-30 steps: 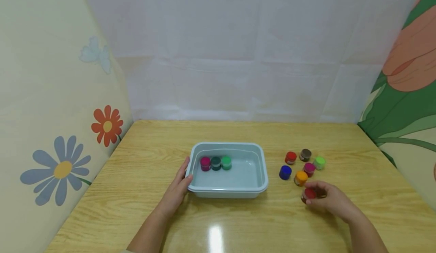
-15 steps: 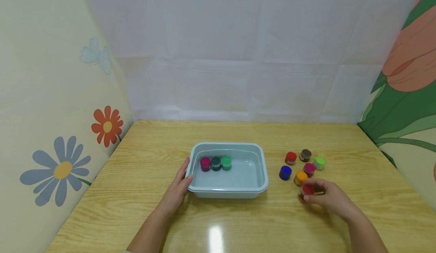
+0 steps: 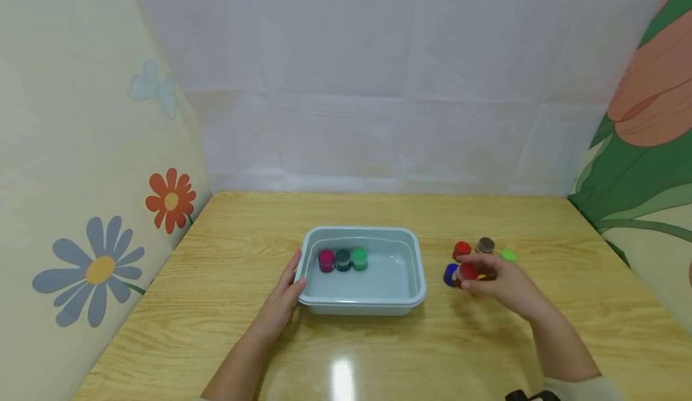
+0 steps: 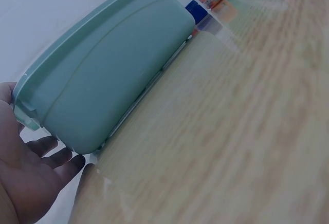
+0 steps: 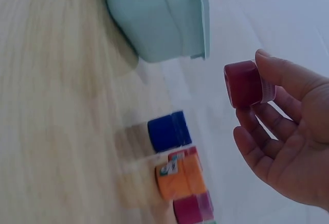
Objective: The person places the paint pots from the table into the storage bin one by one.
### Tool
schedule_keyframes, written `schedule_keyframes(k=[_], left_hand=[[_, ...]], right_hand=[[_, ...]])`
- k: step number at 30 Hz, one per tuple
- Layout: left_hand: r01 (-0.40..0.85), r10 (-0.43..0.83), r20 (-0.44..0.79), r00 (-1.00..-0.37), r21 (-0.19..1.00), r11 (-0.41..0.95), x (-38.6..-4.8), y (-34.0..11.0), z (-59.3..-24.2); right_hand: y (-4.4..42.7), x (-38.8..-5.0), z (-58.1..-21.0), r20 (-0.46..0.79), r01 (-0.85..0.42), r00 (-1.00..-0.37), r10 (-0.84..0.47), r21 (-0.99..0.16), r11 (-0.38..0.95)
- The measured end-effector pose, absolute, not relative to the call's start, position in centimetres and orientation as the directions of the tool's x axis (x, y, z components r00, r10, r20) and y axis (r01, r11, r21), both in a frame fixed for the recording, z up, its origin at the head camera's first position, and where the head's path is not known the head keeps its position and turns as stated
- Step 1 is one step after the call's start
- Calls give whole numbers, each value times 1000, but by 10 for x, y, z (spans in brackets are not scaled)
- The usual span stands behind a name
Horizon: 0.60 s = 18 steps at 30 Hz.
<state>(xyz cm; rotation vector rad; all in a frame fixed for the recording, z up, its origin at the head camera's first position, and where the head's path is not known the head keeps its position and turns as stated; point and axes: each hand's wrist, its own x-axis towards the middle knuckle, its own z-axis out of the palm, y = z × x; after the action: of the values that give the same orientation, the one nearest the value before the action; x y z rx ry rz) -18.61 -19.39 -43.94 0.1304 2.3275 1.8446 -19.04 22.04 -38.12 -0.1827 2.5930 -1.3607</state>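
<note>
My right hand (image 3: pixel 505 284) pinches a small dark red paint jar (image 5: pixel 245 84) between thumb and fingers, lifted off the table. In the head view it hangs over a blue jar (image 3: pixel 450 275) and mostly hides an orange jar (image 5: pixel 182 176). At the near left corner of a pale blue-green plastic basin (image 3: pixel 362 300), my left hand (image 3: pixel 281 299) grips the rim, thumb on top and fingers along the outside wall. Inside the basin, a magenta jar (image 3: pixel 326 261), a dark green jar (image 3: pixel 343 260) and a green jar (image 3: pixel 359 259) stand in a row.
Right of the basin, a red jar (image 3: pixel 462 251), a brown jar (image 3: pixel 485 245) and a lime jar (image 3: pixel 509 255) stand on the wooden table (image 3: pixel 243 227). A magenta jar (image 5: pixel 193 209) beside the orange one shows in the right wrist view. White cloth (image 3: pixel 324 89) hangs behind.
My right hand has lifted the dark red jar off the table and carried it leftward and away from me, over the other jars. The left hand and basin stay put.
</note>
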Motion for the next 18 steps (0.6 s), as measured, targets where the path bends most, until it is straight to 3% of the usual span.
schedule_keyframes(k=[18], left_hand=[[-43, 178, -85, -980, 973, 228, -185, -194, -439]], right_hand=[[164, -224, -360, -114, -21, -964, -240, -868, 496]])
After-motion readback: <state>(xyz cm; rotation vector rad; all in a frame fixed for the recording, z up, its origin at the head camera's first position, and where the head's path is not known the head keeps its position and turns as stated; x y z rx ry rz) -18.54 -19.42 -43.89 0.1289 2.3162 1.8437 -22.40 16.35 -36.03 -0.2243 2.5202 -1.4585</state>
